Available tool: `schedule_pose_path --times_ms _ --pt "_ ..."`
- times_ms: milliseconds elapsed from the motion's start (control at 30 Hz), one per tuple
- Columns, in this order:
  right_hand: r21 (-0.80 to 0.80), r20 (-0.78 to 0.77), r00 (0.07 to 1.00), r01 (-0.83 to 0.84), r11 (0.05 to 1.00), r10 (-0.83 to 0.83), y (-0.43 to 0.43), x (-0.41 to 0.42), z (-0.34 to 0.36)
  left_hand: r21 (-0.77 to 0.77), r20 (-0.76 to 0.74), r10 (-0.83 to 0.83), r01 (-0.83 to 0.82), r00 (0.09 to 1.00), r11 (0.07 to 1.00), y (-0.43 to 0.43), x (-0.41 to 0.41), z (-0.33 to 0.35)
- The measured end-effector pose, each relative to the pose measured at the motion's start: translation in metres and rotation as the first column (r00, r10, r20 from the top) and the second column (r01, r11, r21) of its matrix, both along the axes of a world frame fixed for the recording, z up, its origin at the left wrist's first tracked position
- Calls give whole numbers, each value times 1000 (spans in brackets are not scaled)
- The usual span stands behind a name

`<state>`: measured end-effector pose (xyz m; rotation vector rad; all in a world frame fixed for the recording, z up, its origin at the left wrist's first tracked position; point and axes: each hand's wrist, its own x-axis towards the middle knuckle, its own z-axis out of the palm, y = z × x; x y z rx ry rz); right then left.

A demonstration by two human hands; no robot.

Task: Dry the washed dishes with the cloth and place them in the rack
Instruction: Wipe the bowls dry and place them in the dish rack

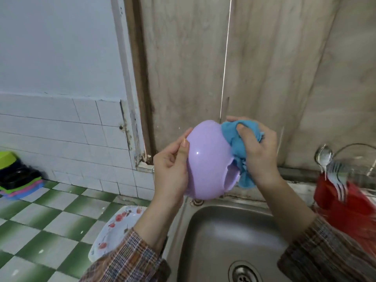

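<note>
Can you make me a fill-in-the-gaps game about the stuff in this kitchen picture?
The left hand holds a round plastic bowl whose colour is ____.
The right hand grips a crumpled cloth whose colour is ____.
Under both hands lies a steel ____ with a round drain.
The metal forks stand in a plastic holder whose colour is ____.
Missing words: purple, blue, sink, red.

sink [223, 231] open below; cutlery [335, 178] fronts the rack [354, 146].
</note>
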<state>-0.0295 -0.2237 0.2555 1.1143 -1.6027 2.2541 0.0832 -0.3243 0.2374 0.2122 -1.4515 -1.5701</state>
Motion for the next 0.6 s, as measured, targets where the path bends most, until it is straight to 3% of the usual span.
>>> schedule_pose_path --times_ms 33,67,133,200,233,267,300,367,400,433,467,533,600 --pt "40 67 997 45 998 -47 2 0 3 -34 15 -14 14 1000 999 4 -3 0" --pt "81 34 993 114 990 -117 4 4 3 -64 32 -27 29 999 998 10 -7 -1" --pt "124 -294 930 266 956 -220 9 21 -7 -80 30 -53 55 998 995 23 -12 -4" --pt "160 -655 732 374 913 -186 9 35 -22 -19 0 -72 72 997 997 31 -15 -8" --pt "164 -730 658 429 888 -183 10 34 -26 18 -20 -83 83 996 996 34 -16 -10" --pt "167 -729 655 451 877 -198 11 30 -26 52 -41 -84 86 996 995 37 -16 -9" --pt "175 -655 724 422 889 -215 15 23 -22 73 -57 -81 85 995 994 38 -16 -8" --pt "138 -225 949 257 957 -223 22 10 -1 75 -64 -80 84 995 994 42 -15 -6" --pt "114 -5 978 207 972 -207 24 0 7 67 -63 -90 94 994 993 44 -14 -4" --pt "156 69 972 214 964 -227 27 -5 13 59 -62 -98 102 993 993 47 -15 -4" --pt "190 49 971 222 956 -235 27 -3 15 61 -63 -97 101 993 993 49 -16 -3" --pt "208 -264 923 338 918 -280 32 15 7 109 -86 -95 104 992 989 52 -18 -3" --pt "218 -675 712 446 868 -197 34 34 -8 209 -129 -116 141 985 968 52 -23 -3"
